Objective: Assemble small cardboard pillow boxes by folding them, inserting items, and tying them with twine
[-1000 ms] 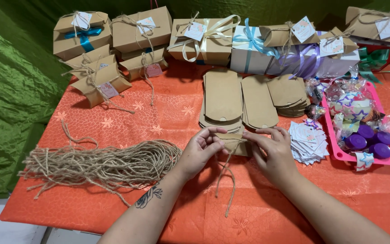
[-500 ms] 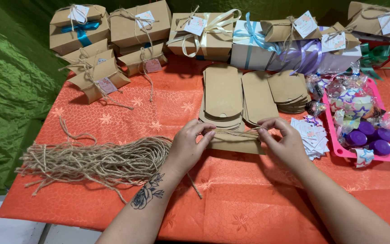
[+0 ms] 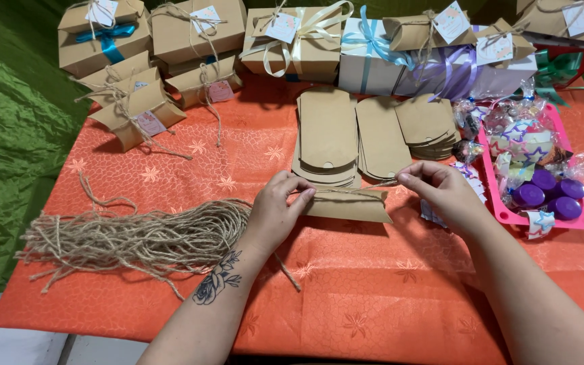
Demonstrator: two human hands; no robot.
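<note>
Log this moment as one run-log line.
left hand: steadies kraft pillow box | right hand: pulls twine taut over box | beside: twine bundle

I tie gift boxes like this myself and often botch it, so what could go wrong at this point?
The twine is pinched only at its ends by the left hand and right hand, so it could slip off the curved top of the small brown box. Pulling harder might dent the thin card. The loose end trailing under the left wrist could also catch in the twine bundle beside it.
</note>
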